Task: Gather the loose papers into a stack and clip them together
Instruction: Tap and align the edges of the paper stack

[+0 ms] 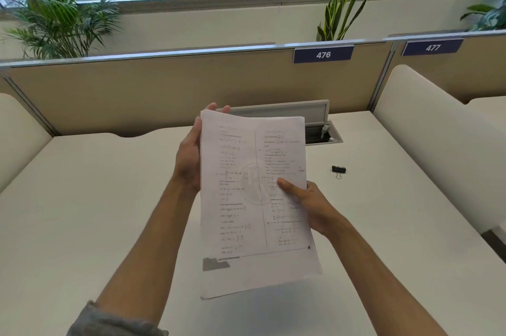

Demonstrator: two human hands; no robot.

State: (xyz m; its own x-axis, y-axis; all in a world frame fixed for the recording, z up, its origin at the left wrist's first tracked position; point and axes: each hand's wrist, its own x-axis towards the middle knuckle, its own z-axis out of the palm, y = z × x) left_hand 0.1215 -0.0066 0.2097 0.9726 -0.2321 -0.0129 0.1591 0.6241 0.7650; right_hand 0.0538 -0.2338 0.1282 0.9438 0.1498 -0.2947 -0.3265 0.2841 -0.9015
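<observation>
A stack of printed papers (246, 226) is held up above the white desk (95, 198), its face turned toward me. My left hand (189, 160) grips the stack's upper left edge, fingertips showing past the top. My right hand (306, 204) pinches the right edge, thumb on the front sheet. A black binder clip (338, 170) lies on the desk to the right of the papers, apart from both hands.
An open cable hatch (323, 134) sits in the desk behind the papers. A beige partition (164, 89) with number plates 476 and 477 bounds the far side. White side dividers (438, 149) flank the desk. Plants stand by the window.
</observation>
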